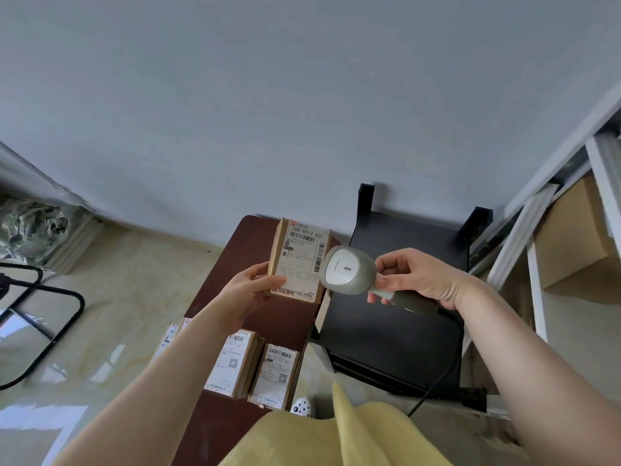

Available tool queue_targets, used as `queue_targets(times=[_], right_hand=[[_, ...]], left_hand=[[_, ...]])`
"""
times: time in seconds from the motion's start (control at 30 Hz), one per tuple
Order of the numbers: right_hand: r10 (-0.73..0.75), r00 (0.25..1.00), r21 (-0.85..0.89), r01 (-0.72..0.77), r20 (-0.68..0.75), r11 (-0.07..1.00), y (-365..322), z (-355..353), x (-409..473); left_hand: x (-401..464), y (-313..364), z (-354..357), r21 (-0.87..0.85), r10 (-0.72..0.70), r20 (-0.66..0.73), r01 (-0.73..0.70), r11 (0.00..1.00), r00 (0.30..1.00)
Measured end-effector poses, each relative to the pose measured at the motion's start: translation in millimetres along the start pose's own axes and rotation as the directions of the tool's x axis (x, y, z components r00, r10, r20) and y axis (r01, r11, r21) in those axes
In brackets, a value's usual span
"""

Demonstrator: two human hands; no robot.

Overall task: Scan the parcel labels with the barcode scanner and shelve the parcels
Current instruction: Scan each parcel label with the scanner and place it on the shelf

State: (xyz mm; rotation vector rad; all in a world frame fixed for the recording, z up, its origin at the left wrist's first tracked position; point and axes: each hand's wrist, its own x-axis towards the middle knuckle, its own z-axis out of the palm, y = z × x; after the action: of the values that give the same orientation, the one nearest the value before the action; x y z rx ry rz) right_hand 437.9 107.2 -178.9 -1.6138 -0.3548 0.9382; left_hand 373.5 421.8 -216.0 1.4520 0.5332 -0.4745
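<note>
My left hand holds a small brown cardboard parcel by its lower left corner, above the dark brown table. Its white shipping label with barcodes faces up. My right hand grips the handle of a grey barcode scanner. The scanner's head hovers at the parcel's right edge and covers part of the label. Several more labelled parcels lie on the near part of the table, partly hidden by my left forearm.
A black low stand sits right of the table, with the scanner's black cable trailing over it. A white metal shelf with cardboard boxes stands at the far right. A black-framed object lies on the tiled floor at left.
</note>
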Motion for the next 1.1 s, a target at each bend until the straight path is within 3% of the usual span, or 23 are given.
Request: queue_targets(times=[0.33,0.7,0.97,1.1], right_hand=[[0.032,0.999,-0.123,-0.035,-0.029,0.992,-9,11,6],[0.049,0.997,-0.114,-0.056,-0.056,0.992,-10,20,4],[0.031,0.992,-0.010,-0.033,-0.123,0.999,-7,31,5],[0.066,0.977,0.205,-0.023,-0.203,0.979,-5,57,15]], left_hand=[[-8,-10,-1,-0.031,0.002,0.018,-0.001,1.000,1.000],[-9,-18,-4,-0.067,0.001,0.020,0.000,0.998,1.000],[-7,-20,-5,-0.094,0.010,0.010,-0.009,0.996,1.000],[-4,-22,0,-0.098,0.017,-0.012,-0.018,0.995,1.000]])
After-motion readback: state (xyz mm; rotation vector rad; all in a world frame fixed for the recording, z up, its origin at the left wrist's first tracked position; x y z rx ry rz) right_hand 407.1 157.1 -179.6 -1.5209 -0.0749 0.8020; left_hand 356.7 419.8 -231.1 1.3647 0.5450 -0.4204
